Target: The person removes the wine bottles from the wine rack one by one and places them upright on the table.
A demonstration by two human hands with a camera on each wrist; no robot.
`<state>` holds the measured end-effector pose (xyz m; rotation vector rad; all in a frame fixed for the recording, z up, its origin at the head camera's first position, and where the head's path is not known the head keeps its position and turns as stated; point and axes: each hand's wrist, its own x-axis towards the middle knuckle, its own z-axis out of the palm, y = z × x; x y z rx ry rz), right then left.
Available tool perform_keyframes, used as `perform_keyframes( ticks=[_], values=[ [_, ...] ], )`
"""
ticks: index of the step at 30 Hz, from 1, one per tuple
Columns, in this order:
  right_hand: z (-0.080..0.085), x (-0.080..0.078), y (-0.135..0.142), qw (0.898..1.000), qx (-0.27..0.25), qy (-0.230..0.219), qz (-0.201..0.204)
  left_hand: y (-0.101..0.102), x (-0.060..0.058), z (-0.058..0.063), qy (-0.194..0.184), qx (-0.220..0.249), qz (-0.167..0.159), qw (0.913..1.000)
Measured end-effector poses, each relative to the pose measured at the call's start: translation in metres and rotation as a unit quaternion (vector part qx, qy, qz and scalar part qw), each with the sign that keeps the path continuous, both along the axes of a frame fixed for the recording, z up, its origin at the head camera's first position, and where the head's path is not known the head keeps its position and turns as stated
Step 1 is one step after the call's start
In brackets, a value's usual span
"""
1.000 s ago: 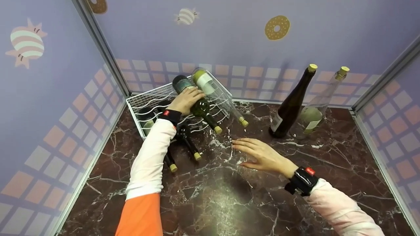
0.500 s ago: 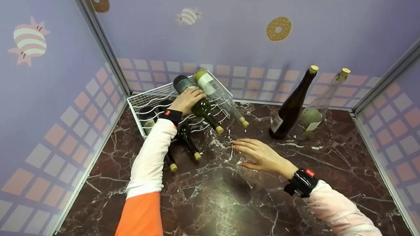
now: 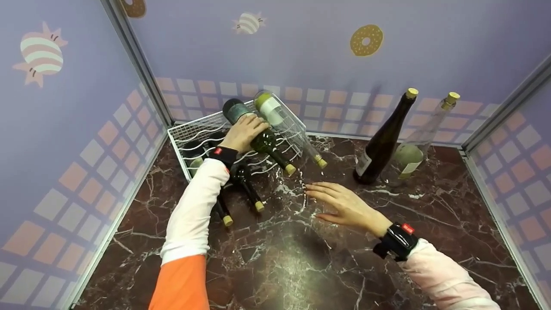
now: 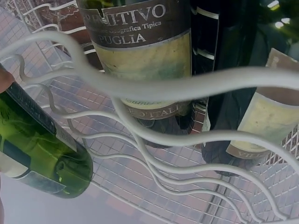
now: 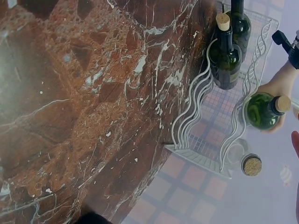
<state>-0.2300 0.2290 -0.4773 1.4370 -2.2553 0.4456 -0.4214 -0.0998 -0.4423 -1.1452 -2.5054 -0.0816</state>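
Note:
My left hand (image 3: 245,132) grips a green wine bottle (image 3: 265,143) from above. That bottle lies slanted on the upper tier of a white wire wine rack (image 3: 199,125), its corked neck toward the front right. In the left wrist view its base (image 4: 74,172) overlaps the wavy rack bars. Beside it on the same tier lies a clear bottle (image 3: 272,110) with a white label. Two dark bottles lie in the lower tier, one dark bottle neck (image 3: 249,189) left of the other. My right hand (image 3: 344,206) hovers over the tabletop with fingers stretched out, holding nothing.
At the back right a dark brown corked bottle (image 3: 383,137) stands upright, with a clear corked bottle (image 3: 413,148) close beside it. Patterned walls (image 3: 301,51) enclose the marbled tabletop (image 3: 275,262) at the back and both sides.
The green bottle has turned slightly, its base shifting left and its cork a little right and forward. My left hand moved slightly left with it; my right hand has stayed nearly still.

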Motion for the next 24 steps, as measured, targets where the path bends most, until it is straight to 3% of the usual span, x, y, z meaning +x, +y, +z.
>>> perform_keyframes(
  ticks=[4, 9, 14, 24],
  values=[
    [0.0, 0.0, -0.001, 1.0, -0.006, 0.004, 0.0, -0.002, 0.005, 0.008, 0.014, 0.018, 0.008, 0.9997],
    [0.002, -0.002, -0.003, 1.0, -0.014, 0.007, 0.004, 0.005, 0.014, 0.028, 0.035, 0.05, 0.003, 0.9982],
    [0.003, -0.004, -0.005, 1.0, -0.018, 0.016, 0.008, 0.017, 0.028, 0.044, 0.023, 0.09, -0.009, 0.9957],
    [0.007, -0.005, -0.002, 0.999, -0.013, 0.035, -0.001, 0.047, 0.056, 0.057, -0.001, 0.198, -0.055, 0.9786]
  ],
)
